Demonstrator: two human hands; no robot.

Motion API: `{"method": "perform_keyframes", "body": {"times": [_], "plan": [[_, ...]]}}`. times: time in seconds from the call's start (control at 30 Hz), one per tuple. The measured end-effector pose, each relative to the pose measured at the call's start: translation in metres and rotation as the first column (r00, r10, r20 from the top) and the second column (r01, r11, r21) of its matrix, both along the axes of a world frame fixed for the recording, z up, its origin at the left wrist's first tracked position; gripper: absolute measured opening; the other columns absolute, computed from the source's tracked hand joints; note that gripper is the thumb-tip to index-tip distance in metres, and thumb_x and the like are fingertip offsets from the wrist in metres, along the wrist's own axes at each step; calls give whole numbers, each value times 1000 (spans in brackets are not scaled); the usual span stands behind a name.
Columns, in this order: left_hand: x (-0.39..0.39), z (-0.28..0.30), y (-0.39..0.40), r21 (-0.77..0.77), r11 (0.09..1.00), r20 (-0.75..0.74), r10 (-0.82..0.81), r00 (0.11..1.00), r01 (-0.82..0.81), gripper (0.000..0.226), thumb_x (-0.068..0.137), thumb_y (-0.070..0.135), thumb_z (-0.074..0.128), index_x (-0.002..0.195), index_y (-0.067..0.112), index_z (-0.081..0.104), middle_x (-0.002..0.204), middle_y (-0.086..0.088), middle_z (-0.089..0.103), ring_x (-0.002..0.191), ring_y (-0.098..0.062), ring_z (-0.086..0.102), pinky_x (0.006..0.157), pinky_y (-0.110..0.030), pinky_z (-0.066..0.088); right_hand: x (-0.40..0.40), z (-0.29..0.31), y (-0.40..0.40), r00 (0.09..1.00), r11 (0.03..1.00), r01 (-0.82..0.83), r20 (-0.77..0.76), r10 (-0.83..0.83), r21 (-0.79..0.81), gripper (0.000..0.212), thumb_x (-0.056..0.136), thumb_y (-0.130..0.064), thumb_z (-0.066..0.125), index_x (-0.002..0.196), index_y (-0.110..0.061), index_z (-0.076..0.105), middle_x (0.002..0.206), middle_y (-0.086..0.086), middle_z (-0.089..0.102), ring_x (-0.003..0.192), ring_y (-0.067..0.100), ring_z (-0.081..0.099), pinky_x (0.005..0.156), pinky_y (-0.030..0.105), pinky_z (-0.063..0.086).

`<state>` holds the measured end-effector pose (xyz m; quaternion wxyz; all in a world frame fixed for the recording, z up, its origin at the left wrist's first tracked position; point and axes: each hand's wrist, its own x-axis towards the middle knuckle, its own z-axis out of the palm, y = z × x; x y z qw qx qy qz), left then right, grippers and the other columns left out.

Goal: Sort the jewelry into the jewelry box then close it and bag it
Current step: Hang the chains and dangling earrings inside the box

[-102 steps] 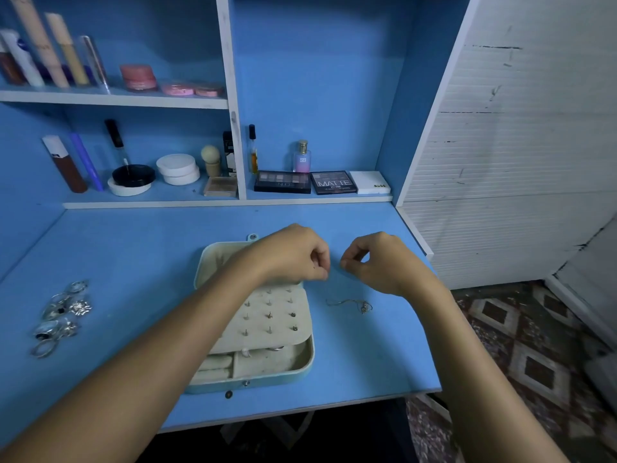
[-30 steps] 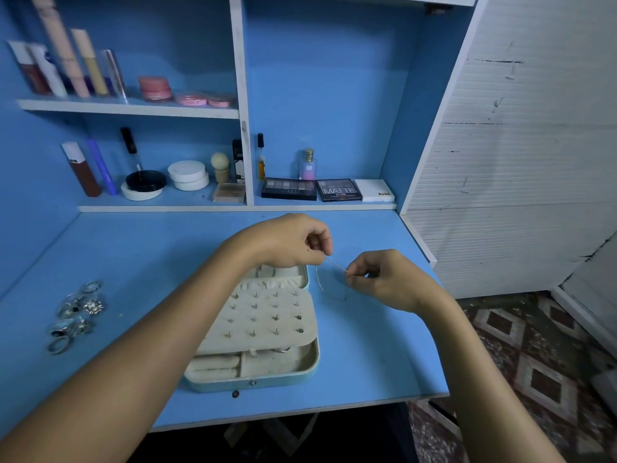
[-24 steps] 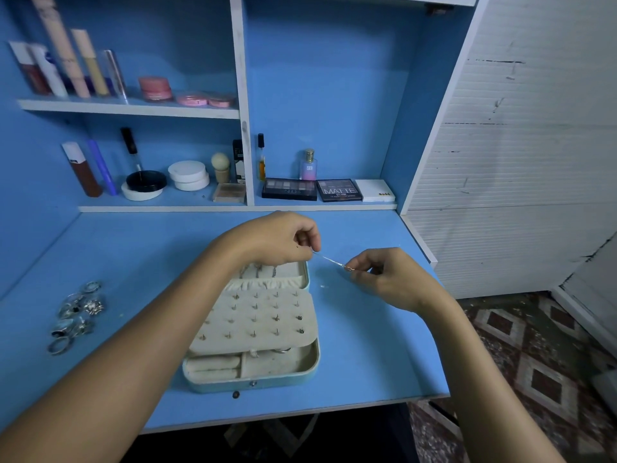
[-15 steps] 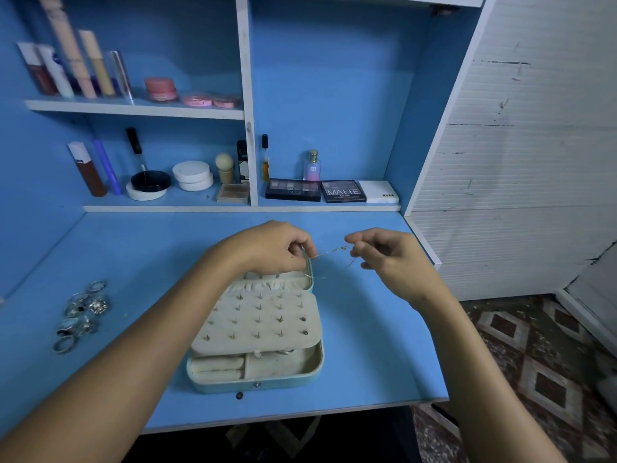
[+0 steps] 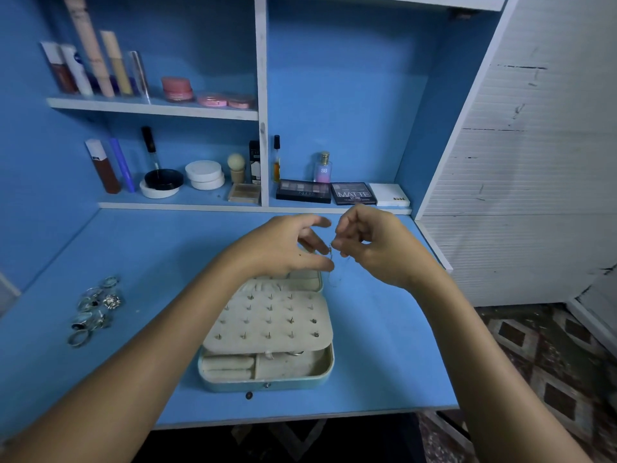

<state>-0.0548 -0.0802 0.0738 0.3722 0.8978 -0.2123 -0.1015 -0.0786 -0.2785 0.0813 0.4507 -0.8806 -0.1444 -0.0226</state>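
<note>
A thin silver necklace (image 5: 331,253) hangs between my two hands above the blue desk, its loose chain dangling just right of the box's far corner. My right hand (image 5: 375,248) pinches it at the fingertips. My left hand (image 5: 283,247) meets it with thumb and a middle finger, index finger raised. The pale green jewelry box (image 5: 267,379) lies open below my left hand, its cream earring panel studded with several pins and a ring slot section at the front. A pile of several silver rings (image 5: 95,309) lies on the desk at the far left.
The blue desk (image 5: 384,362) ends at a front edge close to the box. Shelves behind hold eyeshadow palettes (image 5: 354,193), a small perfume bottle (image 5: 323,168), round compacts (image 5: 204,175) and tubes. A white panelled wall stands to the right.
Both hands have lifted the necklace off the desk and drawn together over the box's far right corner. The chain, stretched between them a moment ago, now dangles from the fingertips.
</note>
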Motion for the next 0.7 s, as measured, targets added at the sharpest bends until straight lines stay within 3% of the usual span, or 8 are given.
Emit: {"method": "perform_keyframes", "body": {"times": [0.1, 0.2, 0.33, 0.5, 0.63, 0.7], "plan": [[-2, 3, 1, -83, 996, 23, 35, 999, -33, 64, 81, 34, 80, 138, 33, 50, 94, 25, 73, 101, 5, 63, 95, -22, 42, -1, 4, 4, 1000, 1000, -9, 13, 9, -21, 15, 92, -13, 69, 86, -22, 58, 75, -7, 70, 77, 14, 66, 69, 32, 53], [-3, 4, 4, -95, 994, 42, 51, 998, -46, 53, 85, 31, 76, 133, 32, 55, 90, 22, 74, 98, 3, 64, 97, -28, 45, -2, 6, 7, 1000, 999, -9, 16, 9, -32, 15, 91, -15, 70, 85, -22, 58, 82, 0, 72, 79, 20, 66, 71, 33, 54], [-1, 2, 9, -95, 994, 67, 67, 996, -61, 43, 86, 31, 74, 127, 31, 61, 89, 20, 74, 95, 1, 66, 95, -31, 48, -1, 6, 10, 1000, 999, -4, 24, 5, -45, 17, 90, -14, 72, 83, -22, 57, 77, 0, 68, 74, 18, 63, 66, 30, 52], [2, -4, 20, -100, 991, 113, 103, 988, -92, 31, 88, 28, 73, 119, 33, 69, 89, 21, 74, 93, 5, 65, 90, -27, 48, 4, 0, 10, 1000, 988, 19, -11, -21, -156, 19, 90, -16, 71, 82, -28, 59, 77, -5, 68, 75, 19, 65, 66, 32, 53], [2, -8, 26, -97, 986, 147, 150, 978, -137, 11, 89, 24, 72, 95, 32, 77, 90, 20, 74, 85, 5, 66, 81, -18, 52, 9, -6, 9, 998, 986, 61, -24, -65, -154, 17, 92, -13, 67, 90, -30, 66, 78, -11, 70, 73, 3, 66, 60, 11, 50], [-1, -9, 26, -109, 981, 129, 173, 976, -159, 10, 90, 23, 71, 93, 31, 76, 85, 18, 74, 74, 4, 66, 71, -13, 49, 10, -10, 12, 995, 990, 88, -44, -93, -113, 13, 94, -15, 66, 93, -28, 68, 80, -10, 71, 72, 2, 68, 60, 11, 49]]}}
